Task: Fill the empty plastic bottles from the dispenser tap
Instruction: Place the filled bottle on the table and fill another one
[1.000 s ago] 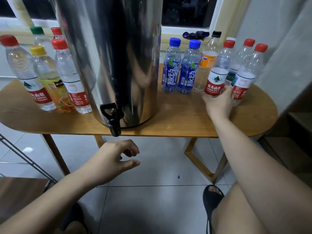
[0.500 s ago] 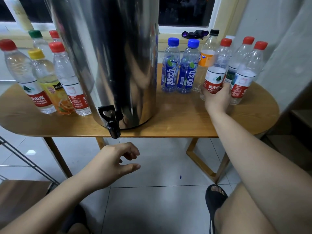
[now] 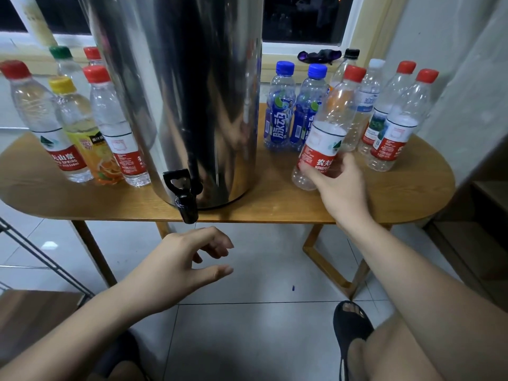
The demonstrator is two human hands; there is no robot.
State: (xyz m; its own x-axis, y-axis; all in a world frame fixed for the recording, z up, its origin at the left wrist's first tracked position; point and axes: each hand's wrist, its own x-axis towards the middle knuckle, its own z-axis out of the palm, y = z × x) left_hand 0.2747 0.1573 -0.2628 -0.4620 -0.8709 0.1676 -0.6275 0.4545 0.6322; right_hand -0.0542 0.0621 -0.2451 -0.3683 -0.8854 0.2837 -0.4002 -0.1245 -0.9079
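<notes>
A tall steel dispenser (image 3: 192, 92) stands on the wooden table (image 3: 275, 204), its black tap (image 3: 182, 193) hanging over the front edge. My right hand (image 3: 338, 185) grips an empty red-capped bottle (image 3: 327, 133) near its base, tilted and lifted off the group of empty bottles (image 3: 395, 114) at the right. My left hand (image 3: 187, 259) hovers below the tap with fingers loosely curled, holding nothing. Filled bottles (image 3: 82, 127) stand left of the dispenser.
Two blue-labelled bottles (image 3: 294, 111) stand between the dispenser and the held bottle. A wall (image 3: 453, 64) closes the right side. A metal rack leg (image 3: 41, 257) slants at the left. My sandalled foot (image 3: 351, 325) rests on the tiled floor.
My right hand has closed round the red-capped bottle and pulled it left and toward me, away from the group. My left hand stays under the tap.
</notes>
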